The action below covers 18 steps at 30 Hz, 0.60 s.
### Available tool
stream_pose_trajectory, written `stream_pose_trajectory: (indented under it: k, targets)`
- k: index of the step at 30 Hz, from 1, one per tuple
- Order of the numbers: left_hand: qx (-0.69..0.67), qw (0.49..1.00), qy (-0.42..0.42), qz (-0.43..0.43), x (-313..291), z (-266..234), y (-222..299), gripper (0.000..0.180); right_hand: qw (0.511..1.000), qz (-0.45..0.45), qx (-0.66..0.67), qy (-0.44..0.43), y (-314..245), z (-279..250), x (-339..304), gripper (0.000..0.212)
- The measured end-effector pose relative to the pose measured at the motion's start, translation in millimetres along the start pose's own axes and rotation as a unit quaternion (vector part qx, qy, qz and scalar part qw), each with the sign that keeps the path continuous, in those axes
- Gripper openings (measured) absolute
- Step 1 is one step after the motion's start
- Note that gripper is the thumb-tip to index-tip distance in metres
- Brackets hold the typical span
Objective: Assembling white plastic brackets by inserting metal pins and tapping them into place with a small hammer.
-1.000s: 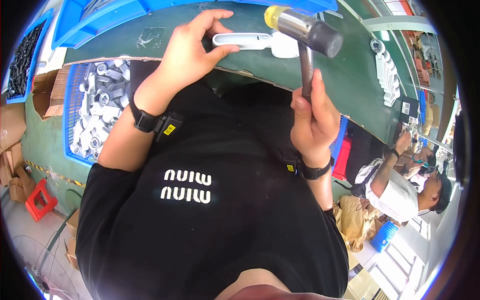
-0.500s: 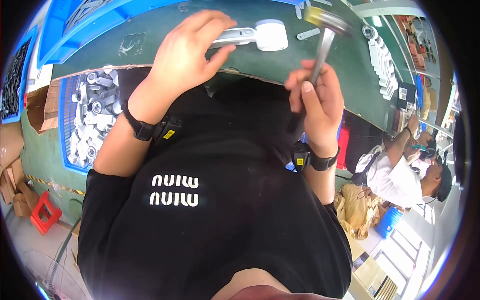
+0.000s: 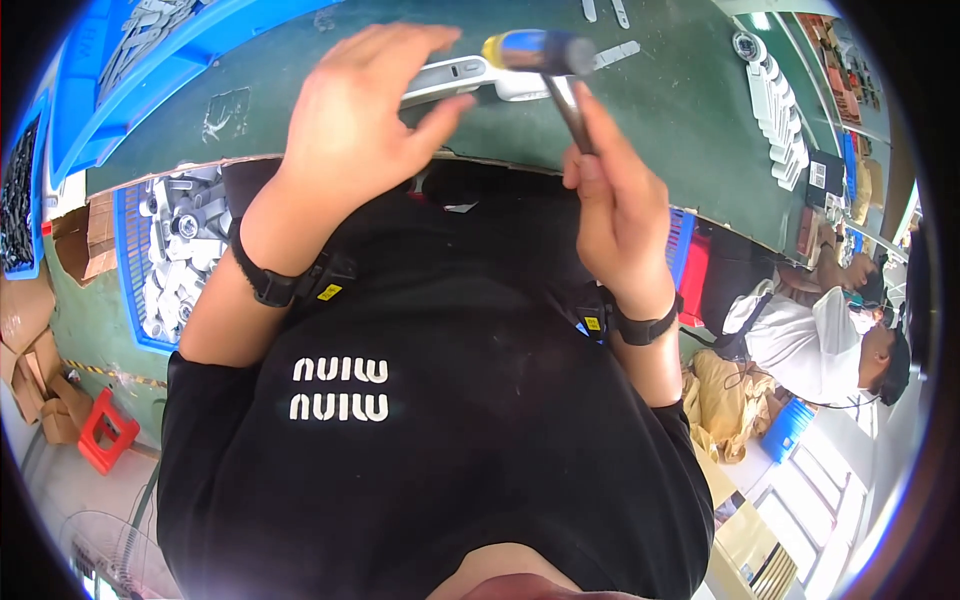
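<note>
On the green worktable (image 3: 690,130) lies a spoon-shaped white-and-grey device (image 3: 438,80) with a long handle and a wide white end. My left hand (image 3: 345,130) straddles its handle loosely, fingers on the far side and thumb on the near side; the handle's other end is hidden beneath the palm. In my right hand (image 3: 625,215), closed around the metal shaft, is a two-faced mallet (image 3: 535,52) with one yellow face and one dark face. Its head hangs over the device's wide end and covers part of it. Whether they touch, I cannot tell.
Several similar white parts (image 3: 772,110) stand in a row at the table's right. Thin grey strips (image 3: 615,54) lie at the back. A blue tray (image 3: 95,125) sits far left; a blue basket (image 3: 130,270) of white and grey parts is below. Another person (image 3: 810,335) sits at right.
The mallet has swung left and its head has come over the device's wide end. My right hand has moved slightly left with it; my left hand stays about the handle.
</note>
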<state>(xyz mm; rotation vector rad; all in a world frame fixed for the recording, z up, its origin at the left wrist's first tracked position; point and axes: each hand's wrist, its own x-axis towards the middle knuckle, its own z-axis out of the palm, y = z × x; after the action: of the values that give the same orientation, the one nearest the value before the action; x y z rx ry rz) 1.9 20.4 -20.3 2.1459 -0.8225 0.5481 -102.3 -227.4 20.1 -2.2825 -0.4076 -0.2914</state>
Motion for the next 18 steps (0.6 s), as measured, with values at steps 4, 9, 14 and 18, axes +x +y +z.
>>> stream_pose_trajectory:
  k: [4, 9, 14, 18]
  targets:
    - [-0.036, 0.999, -0.002, -0.023, 3.2, 8.5, 3.2, 0.060, 0.998, 0.055, 0.004, -0.004, -7.3, 2.8, -0.6, 0.065]
    - [-0.075, 0.995, -0.043, -0.056, 4.2, 7.3, 2.6, 0.059, 0.995, -0.053, 0.007, 0.085, -4.0, -1.7, -1.3, 0.069]
    - [-0.094, 0.990, -0.060, -0.087, 6.1, 6.9, 2.7, 0.055, 0.992, -0.075, -0.102, 0.020, 11.6, 8.1, 3.2, 0.060]
    - [-0.077, 0.994, -0.049, -0.066, 3.6, 9.2, -0.2, 0.050, 0.997, 0.030, -0.001, 0.073, -7.6, -0.2, -0.8, 0.062]
